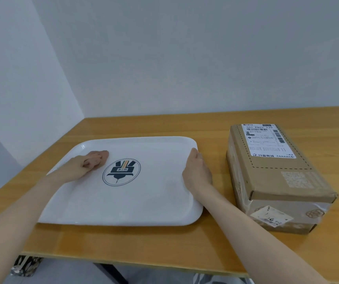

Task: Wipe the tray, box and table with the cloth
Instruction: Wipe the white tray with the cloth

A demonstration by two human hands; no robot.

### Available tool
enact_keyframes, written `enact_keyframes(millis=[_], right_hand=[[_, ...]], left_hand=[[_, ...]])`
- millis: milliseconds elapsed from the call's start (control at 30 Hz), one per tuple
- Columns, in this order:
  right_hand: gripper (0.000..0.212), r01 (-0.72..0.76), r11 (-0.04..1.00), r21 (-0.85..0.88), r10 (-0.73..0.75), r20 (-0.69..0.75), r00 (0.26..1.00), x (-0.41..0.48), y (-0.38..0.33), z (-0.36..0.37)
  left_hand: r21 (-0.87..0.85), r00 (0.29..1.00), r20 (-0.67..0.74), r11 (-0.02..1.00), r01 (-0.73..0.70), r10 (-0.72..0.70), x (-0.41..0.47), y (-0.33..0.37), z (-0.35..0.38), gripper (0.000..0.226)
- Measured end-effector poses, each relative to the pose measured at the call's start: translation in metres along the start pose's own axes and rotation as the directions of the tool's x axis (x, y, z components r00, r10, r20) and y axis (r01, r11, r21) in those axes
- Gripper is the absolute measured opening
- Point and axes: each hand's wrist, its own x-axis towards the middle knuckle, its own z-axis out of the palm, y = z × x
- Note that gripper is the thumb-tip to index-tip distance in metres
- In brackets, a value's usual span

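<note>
A white rectangular tray point(123, 206) with a dark round logo in its middle lies flat on the wooden table point(144, 244). My left hand point(84, 163) rests inside the tray's far left part, fingers curled over a small pinkish cloth point(103, 155) pressed onto the tray surface. Most of the cloth is hidden under the fingers. My right hand point(196, 171) grips the tray's right rim, thumb on top. A brown cardboard box point(275, 177) with a white shipping label lies on the table to the right of the tray, apart from it.
The table stands in a corner between two pale walls, at the back and the left. Its front edge runs below the tray, with a dark table leg point(111, 273) and a patterned object point(24, 265) on the floor underneath.
</note>
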Motion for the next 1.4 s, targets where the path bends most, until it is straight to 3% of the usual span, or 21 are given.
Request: enact_keyframes(millis=[200,333,467,567,733,900,1033,1100,1167,1267,1400], right_hand=[[0.052,-0.006,1.000,0.005,0.006,-0.001,1.000,-0.001,-0.001,-0.001],[0.049,0.003,1.000,0.002,-0.003,-0.015,1.000,-0.002,-0.001,-0.002],[0.048,0.018,1.000,0.018,-0.018,-0.022,1.000,-0.002,0.000,-0.002],[0.049,0.015,1.000,0.017,-0.015,-0.024,1.000,-0.002,0.000,-0.001],[0.048,0.011,1.000,0.012,-0.011,-0.029,1.000,-0.003,0.000,-0.001],[0.045,0.007,1.000,0.003,-0.006,-0.034,0.999,-0.001,0.001,0.000],[0.048,0.007,1.000,-0.015,-0.008,-0.035,0.999,0.000,0.001,0.001],[0.048,0.010,1.000,-0.024,-0.011,-0.033,0.999,0.000,0.001,0.002],[0.046,0.011,0.999,-0.035,-0.012,-0.033,0.999,0.000,0.000,0.002],[0.045,0.004,1.000,-0.030,-0.005,-0.032,0.999,0.000,0.000,0.001],[0.044,-0.001,1.000,-0.005,0.001,-0.027,1.000,-0.002,0.000,-0.001]], left_hand=[[0.079,0.988,0.090,0.988,-0.132,0.125,0.008,0.091,0.029,0.031],[-0.026,0.958,0.123,0.966,-0.258,0.259,-0.001,0.135,0.058,0.036],[-0.060,0.898,0.207,0.921,-0.386,0.389,-0.024,0.123,0.065,0.064],[-0.078,0.889,0.200,0.911,-0.404,0.411,-0.041,0.094,0.055,0.065],[0.095,0.991,0.035,0.987,-0.133,0.131,-0.060,0.035,0.024,0.055],[0.177,0.992,-0.039,0.976,0.123,-0.118,-0.076,-0.025,-0.007,0.056],[0.137,0.983,-0.126,0.979,0.154,-0.137,-0.077,-0.021,0.002,0.039],[0.116,0.985,-0.115,0.983,0.140,-0.127,-0.081,-0.003,0.013,0.045],[0.095,0.995,-0.054,0.991,0.094,-0.089,-0.088,0.026,0.023,0.058],[0.053,0.994,0.040,0.993,-0.104,0.102,-0.100,0.080,0.039,0.060],[-0.113,0.922,0.251,0.955,-0.273,0.294,-0.115,0.132,0.053,0.060]])
